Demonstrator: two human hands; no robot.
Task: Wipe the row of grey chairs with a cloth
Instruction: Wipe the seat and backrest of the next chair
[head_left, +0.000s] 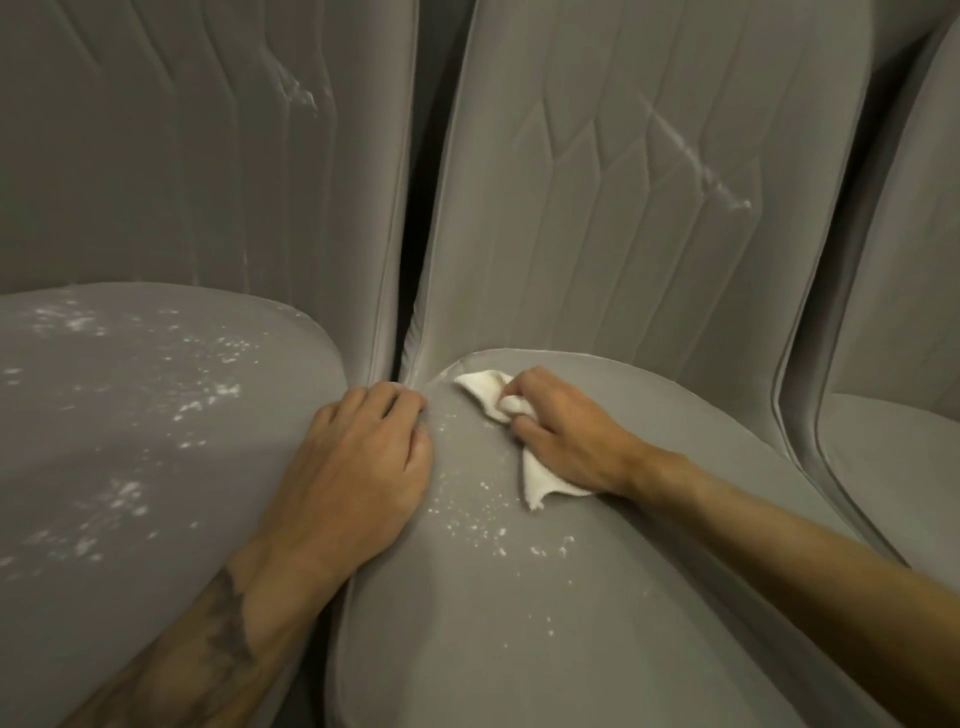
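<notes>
Three grey upholstered chairs stand side by side. The middle chair's seat (597, 623) carries white specks near its left front. My right hand (566, 431) presses a white cloth (491, 395) onto the back left corner of that seat, fingers closed over it. My left hand (353, 467) rests palm down across the gap between the middle seat and the left chair's seat (130, 441), holding nothing. The left seat is dotted with white powder.
The quilted backrests (623, 208) rise behind the seats, each with a white streak. A dark narrow gap (410, 291) separates the left and middle backrests. A third chair (898, 441) shows at the right edge.
</notes>
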